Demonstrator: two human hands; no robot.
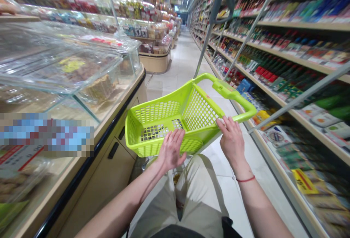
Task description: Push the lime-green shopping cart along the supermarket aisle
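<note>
A lime-green plastic shopping cart (201, 105) with perforated walls stands in front of my legs, turned sideways. No goods show inside its basket. My left hand (171, 148) lies along the near rim with its fingers stretched out and holding nothing. On the right, my right hand (232, 137) has its fingers bent over the rim near the corner where the cart's looped handle (247, 105) begins. Its fingertips are partly hidden behind the edge. A red string bracelet (245, 179) circles my right wrist.
To the left runs a wooden counter (91, 179) with clear display cases (71, 79) of food. Stocked shelves (308, 66) line the right side. A grey pole with a looped top (209, 35) rises behind the cart. The tiled aisle (183, 54) stretches ahead.
</note>
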